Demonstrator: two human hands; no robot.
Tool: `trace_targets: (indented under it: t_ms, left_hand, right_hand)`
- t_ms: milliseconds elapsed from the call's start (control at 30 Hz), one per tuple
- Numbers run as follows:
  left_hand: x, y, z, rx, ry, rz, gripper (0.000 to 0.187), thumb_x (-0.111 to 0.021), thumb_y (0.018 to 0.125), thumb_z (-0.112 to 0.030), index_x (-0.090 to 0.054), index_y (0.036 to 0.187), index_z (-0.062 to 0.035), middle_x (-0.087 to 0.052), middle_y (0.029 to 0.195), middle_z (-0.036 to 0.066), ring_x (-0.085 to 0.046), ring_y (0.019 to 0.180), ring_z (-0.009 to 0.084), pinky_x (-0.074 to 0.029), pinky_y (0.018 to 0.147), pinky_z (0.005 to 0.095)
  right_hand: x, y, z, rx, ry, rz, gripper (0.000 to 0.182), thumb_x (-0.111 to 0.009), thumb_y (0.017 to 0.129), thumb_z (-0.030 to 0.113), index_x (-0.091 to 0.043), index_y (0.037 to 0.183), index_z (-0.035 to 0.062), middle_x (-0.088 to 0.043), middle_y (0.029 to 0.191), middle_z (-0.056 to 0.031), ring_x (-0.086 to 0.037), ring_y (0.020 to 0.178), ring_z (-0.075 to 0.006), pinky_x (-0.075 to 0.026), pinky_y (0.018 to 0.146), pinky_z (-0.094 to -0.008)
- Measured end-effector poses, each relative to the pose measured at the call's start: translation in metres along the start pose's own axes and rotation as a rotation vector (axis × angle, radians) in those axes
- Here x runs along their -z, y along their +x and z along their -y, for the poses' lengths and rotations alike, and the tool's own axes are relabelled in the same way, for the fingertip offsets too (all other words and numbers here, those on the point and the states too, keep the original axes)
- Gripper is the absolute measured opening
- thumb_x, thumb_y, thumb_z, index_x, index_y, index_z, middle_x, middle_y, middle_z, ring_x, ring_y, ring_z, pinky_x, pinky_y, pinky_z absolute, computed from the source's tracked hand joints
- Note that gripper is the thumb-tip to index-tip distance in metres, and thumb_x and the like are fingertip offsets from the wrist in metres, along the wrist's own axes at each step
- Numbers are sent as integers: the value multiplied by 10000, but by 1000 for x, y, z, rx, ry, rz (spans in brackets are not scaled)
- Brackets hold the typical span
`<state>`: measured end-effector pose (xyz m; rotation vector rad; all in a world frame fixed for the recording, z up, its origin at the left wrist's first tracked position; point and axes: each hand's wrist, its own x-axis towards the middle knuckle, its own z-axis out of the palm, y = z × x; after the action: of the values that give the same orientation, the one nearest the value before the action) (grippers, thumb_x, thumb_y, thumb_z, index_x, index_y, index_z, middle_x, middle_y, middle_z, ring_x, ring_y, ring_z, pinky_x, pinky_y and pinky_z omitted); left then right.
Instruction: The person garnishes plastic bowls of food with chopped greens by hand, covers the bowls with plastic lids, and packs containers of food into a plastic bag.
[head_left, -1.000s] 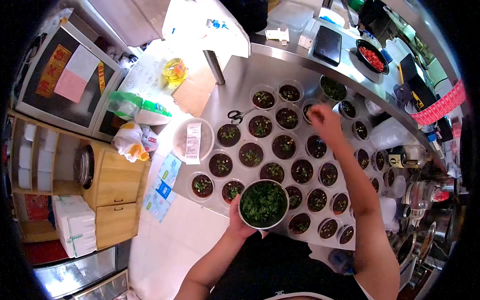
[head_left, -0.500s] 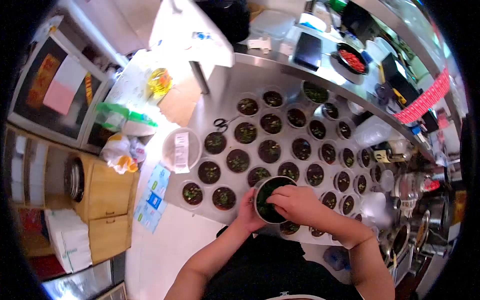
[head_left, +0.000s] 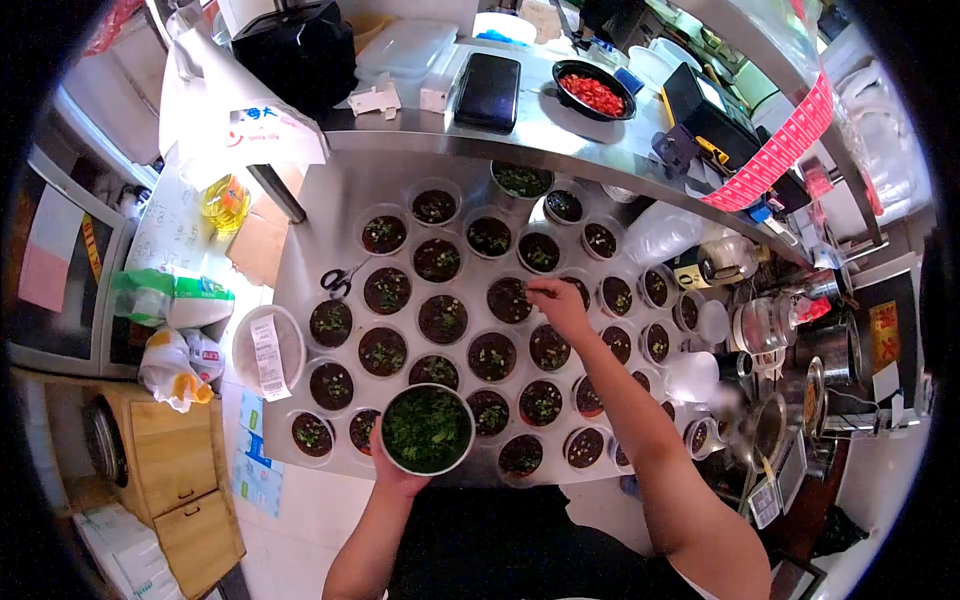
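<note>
My left hand [head_left: 396,470] is wrapped round a round container of chopped green herbs [head_left: 428,428], held above the near edge of the steel table [head_left: 330,180]. Farther up and to the right, my right hand [head_left: 556,300] has its fingertips pinched together over a cup of dark contents [head_left: 509,299]; what they hold is too small to make out. Several similar cups with green bits on top stand around both hands. Black-handled scissors [head_left: 337,282] lie on the left part of the table.
A lidded round tub with a paper slip [head_left: 268,352] stands at the left edge. Above the back of the table runs a shelf [head_left: 420,122] with a black bowl of red pieces [head_left: 594,92] and a dark phone-like device [head_left: 488,92]. Pots and jars crowd the right side.
My right hand has come out of the herb container and moved over the cups, with its fingers still pinched. My left hand and the container now appear lower left, and the whole view has shifted.
</note>
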<state>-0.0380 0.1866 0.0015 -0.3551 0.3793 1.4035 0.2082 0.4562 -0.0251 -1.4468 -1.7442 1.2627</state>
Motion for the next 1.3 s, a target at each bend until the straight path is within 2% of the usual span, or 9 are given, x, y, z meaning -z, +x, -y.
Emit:
trace_targets:
  t_ms: [267,433,533,567,667,800,1067,1233,1300]
  left_hand:
    - [2,-17,-2,-115,-44,-123,563,-424,914,-497,-577,1250,-72,-588,1262,164,-560,1158,356,-437,1004,526]
    - [9,-18,1,-128,-65,-112,593,-481,912,-511,-538,1288,-55,-544,1302,220,-518,1201,421,-404,1050,538]
    - [11,-19,5,-125,-48,-101,591,-490,909,-498,-534,1291,-47,-537,1310,222,-510,1210,420,-408,1049,533]
    - [9,-18,4,-123,-16,-141,559,-473,915,-492,-560,1262,-63,-562,1283,199,-532,1185,399,-421,1029,534]
    - [6,-22,12,-119,28,-231,507,-437,927,-478,-612,1207,-94,-612,1229,154,-576,1135,357,-448,989,534]
    - [7,-18,13,-116,47,-210,497,-427,933,-464,-610,1209,-94,-611,1230,156,-577,1134,354,-453,986,529]
    - [3,-24,18,-112,-9,-213,493,-413,949,-444,-586,1248,-94,-587,1270,156,-552,1177,347,-425,1020,531]
    - [12,-28,16,-87,-43,-124,596,-468,928,-465,-488,1331,-27,-449,1394,242,-451,1250,460,-376,1076,532]
    - [16,-31,15,-106,-31,-119,600,-466,928,-468,-485,1334,-27,-445,1400,239,-445,1255,458,-374,1077,530]
  right_hand:
    - [41,-10,43,-192,703,-189,243,-662,889,129,-652,1100,9,-655,873,-28,-590,731,-94,-444,597,-224]
    - [75,-14,-6,23,316,-368,220,-658,865,100,-678,1065,10,-695,977,-100,-644,777,-158,-506,678,-260]
    - [77,-17,-56,106,-523,-258,239,-699,802,93,-693,1028,16,-694,984,-155,-669,822,-247,-523,732,-320]
    - [79,-14,-72,76,-538,-264,244,-710,760,69,-702,1001,30,-675,993,-195,-664,847,-308,-522,771,-363]
    - [77,-28,-47,56,-274,-465,215,-712,771,63,-699,979,9,-683,949,-166,-665,811,-262,-525,757,-333]
    - [60,-57,14,-13,268,-343,204,-716,800,55,-674,984,-22,-681,893,-84,-636,785,-144,-515,734,-286]
    - [38,-92,-35,247,-684,-53,290,-720,787,144,-669,1063,70,-660,1049,-132,-658,842,-280,-523,769,-346]
    - [27,-56,34,96,-368,-99,182,-686,794,145,-706,960,71,-671,938,-129,-634,824,-315,-504,799,-409]
    - [12,-32,26,272,-384,-56,174,-669,798,121,-698,956,57,-666,955,-134,-635,868,-321,-505,809,-416]
